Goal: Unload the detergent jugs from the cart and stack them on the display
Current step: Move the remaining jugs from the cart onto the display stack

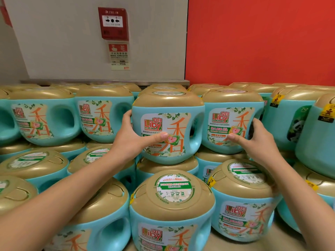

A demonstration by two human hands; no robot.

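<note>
A teal detergent jug (167,124) with a gold lid and a "Liby" label stands in the middle of the top row of the stacked display. My left hand (133,137) grips its left side, thumb across the label front. My right hand (253,138) grips the neighbouring jug (230,122) to the right, thumb on its label and fingers round its right side. Both jugs rest upright on gold lids of the row below. The cart is out of view.
Several more teal jugs fill the tiers: a lower jug (172,211) directly in front of me, others left (43,116) and right (293,122). Behind the stack rise a grey wall with a red fire alarm box (113,23) and a red wall (261,40).
</note>
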